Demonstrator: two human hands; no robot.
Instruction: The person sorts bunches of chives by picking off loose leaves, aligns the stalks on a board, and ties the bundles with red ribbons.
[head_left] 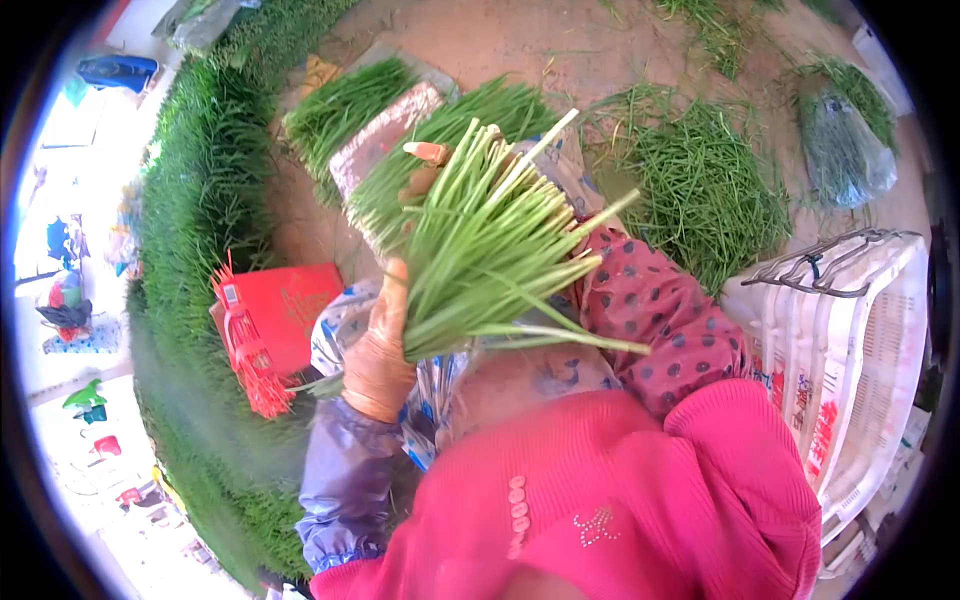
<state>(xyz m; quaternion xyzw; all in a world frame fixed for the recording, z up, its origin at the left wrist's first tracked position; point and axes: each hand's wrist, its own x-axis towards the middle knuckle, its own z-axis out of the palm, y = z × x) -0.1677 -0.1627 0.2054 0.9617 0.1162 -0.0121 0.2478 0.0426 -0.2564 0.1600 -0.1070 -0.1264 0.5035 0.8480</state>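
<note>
We held the green bundle (500, 250) above the lap (535, 388), left hand (380, 350) clasping its lower side, right hand (428, 154) behind, its grip indeterminable, and judged it light, flexible, bruisable, best grasped mid-length.

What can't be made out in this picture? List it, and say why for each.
All in the head view:
Right hand: mostly hidden behind the bunch of green stalks, so its grip can't be told.
Left hand: the bunch covers most of its fingers.
Red packet: its lettering is too small to read.
Blue object, upper left: too small and blurred to identify.
</note>
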